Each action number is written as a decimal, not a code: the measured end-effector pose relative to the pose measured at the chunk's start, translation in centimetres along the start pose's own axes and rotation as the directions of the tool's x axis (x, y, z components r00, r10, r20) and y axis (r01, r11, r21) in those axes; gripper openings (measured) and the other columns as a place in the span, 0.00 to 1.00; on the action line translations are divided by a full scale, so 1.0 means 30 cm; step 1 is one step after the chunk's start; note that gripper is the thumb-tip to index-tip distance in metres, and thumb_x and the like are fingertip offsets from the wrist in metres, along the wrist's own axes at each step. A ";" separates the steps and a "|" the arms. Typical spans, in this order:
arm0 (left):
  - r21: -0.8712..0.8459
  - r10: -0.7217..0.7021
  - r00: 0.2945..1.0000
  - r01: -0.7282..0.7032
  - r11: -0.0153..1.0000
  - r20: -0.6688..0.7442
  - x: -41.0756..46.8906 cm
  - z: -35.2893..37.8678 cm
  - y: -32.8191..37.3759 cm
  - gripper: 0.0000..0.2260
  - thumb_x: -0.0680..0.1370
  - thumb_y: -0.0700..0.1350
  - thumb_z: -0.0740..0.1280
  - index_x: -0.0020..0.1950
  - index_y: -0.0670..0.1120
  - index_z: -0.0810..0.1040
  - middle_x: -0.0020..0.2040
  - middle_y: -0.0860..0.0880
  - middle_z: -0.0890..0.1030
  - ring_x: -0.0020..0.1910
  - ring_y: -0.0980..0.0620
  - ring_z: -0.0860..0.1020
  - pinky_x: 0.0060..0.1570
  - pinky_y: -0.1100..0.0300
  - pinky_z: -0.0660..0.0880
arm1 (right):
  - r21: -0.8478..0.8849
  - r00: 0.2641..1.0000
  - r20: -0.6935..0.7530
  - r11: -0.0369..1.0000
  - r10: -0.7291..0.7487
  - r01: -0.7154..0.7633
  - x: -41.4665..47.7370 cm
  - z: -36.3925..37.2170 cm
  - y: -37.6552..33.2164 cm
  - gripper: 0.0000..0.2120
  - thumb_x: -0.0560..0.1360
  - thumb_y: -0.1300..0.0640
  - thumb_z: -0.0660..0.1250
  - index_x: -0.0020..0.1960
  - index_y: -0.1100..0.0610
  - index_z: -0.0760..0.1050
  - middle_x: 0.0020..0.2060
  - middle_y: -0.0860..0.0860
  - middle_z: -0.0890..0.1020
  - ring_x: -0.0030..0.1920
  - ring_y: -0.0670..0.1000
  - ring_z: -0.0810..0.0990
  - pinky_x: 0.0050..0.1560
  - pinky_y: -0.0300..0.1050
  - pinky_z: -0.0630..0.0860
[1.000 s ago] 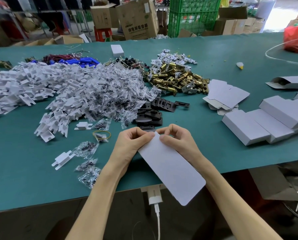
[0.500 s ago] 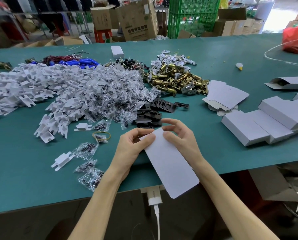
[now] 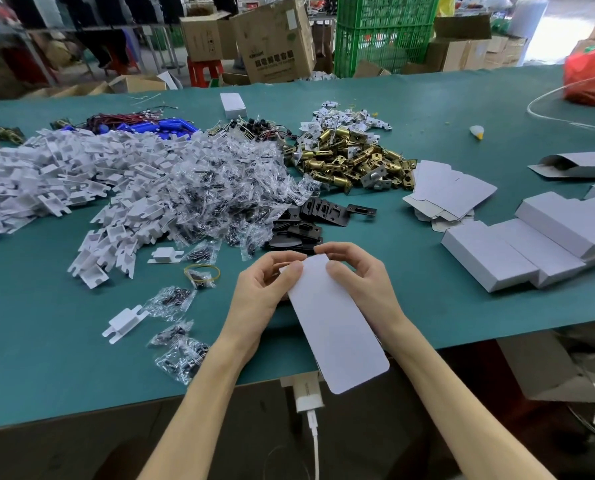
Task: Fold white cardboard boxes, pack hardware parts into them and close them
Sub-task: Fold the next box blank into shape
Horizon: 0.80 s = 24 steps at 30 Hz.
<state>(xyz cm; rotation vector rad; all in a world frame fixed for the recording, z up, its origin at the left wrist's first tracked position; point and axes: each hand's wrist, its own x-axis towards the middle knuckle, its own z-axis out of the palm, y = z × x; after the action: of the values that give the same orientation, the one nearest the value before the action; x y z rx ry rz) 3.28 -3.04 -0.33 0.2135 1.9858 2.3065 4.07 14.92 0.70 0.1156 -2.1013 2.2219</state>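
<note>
Room: it was some kind of packing workshop, with brown cartons (image 3: 275, 43) and a green crate (image 3: 386, 32) stacked behind a long table (image 3: 427, 109) covered in teal.
Box: one flat box blank (image 3: 334, 327), plain white, was held over the near edge of the table. Its rounded near end stuck out past the edge toward the camera.
Left hand: the left hand (image 3: 258, 292) pinched the blank's far left corner, thumb on top and fingers curled underneath.
Right hand: the right hand (image 3: 361, 282) gripped the far right side, thumb flat on the top face and fingers curled over the far end.
Parts, left: there was a huge heap of white plastic brackets (image 3: 46, 174), with clear screw bags (image 3: 213, 188) piled right against it. A few strays of both lay near the left hand.
Parts, middle: black plates (image 3: 309, 220) sat just beyond the hands, with brass latches (image 3: 351, 157) further back.
More boxes: a stack of flat blanks (image 3: 451, 188) lay just right of the latches. The folded white boxes (image 3: 538, 244) lay side by side, touching, at the right.
Odds and ends: a red bag (image 3: 590, 74) sat at the far right, and a white charger plug (image 3: 306, 393) hung at the near table edge, under the blank.
</note>
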 end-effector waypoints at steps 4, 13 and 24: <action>-0.031 -0.010 1.000 0.010 0.999 -0.004 -0.004 0.003 0.005 0.12 0.77 0.49 0.73 0.59 0.50 0.85 0.56 0.43 0.86 0.52 0.48 0.84 0.51 0.56 0.82 | 0.046 1.000 -0.020 0.999 0.018 -0.017 0.000 -0.002 0.003 0.10 0.81 0.65 0.64 0.59 0.56 0.80 0.54 0.51 0.83 0.43 0.49 0.83 0.39 0.44 0.80; -0.063 0.015 1.000 -0.015 0.998 -0.013 -0.006 -0.005 0.009 0.09 0.78 0.45 0.74 0.58 0.47 0.85 0.55 0.38 0.84 0.49 0.47 0.84 0.46 0.56 0.82 | 0.004 1.000 0.008 1.000 -0.014 0.014 -0.002 -0.005 0.004 0.11 0.81 0.64 0.64 0.58 0.53 0.80 0.54 0.50 0.82 0.43 0.48 0.82 0.38 0.44 0.80; -0.156 -0.070 0.997 0.063 0.986 -0.039 0.013 -0.015 0.006 0.07 0.79 0.39 0.72 0.42 0.46 0.82 0.49 0.40 0.82 0.45 0.46 0.79 0.41 0.56 0.82 | 0.055 0.998 0.069 0.998 -0.011 0.007 -0.005 -0.001 -0.005 0.13 0.77 0.61 0.66 0.59 0.53 0.82 0.54 0.53 0.83 0.45 0.47 0.81 0.41 0.40 0.78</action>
<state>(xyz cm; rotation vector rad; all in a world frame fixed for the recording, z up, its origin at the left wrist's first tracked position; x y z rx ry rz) 2.82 -3.45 -0.20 0.0840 1.7913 2.4284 4.23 14.95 0.83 0.2079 -2.0702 2.3033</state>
